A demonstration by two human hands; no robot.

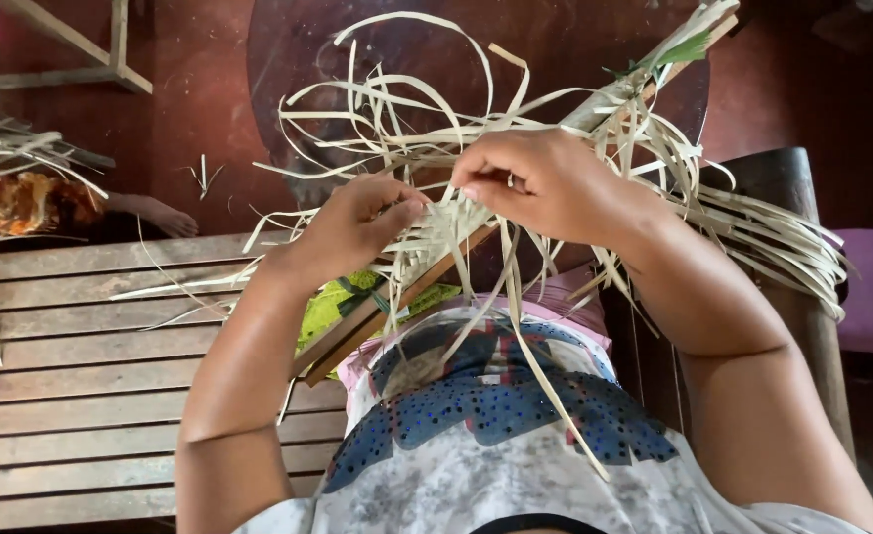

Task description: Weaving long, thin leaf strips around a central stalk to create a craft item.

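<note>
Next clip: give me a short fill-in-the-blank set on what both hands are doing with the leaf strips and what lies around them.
1. Both hands pinch pale leaf strips woven along a slanting wooden ____.
2. The left hand sits ____ in the picture than the right hand.
3. At the left lies a bench made of wooden ____.
4. The loose strips spread out above the hands are ____ in colour.

Missing words: stick; lower; planks; pale

Packages: none in view.
Labels, signs: none (the shirt shows a pattern only).
Screens: none.
</note>
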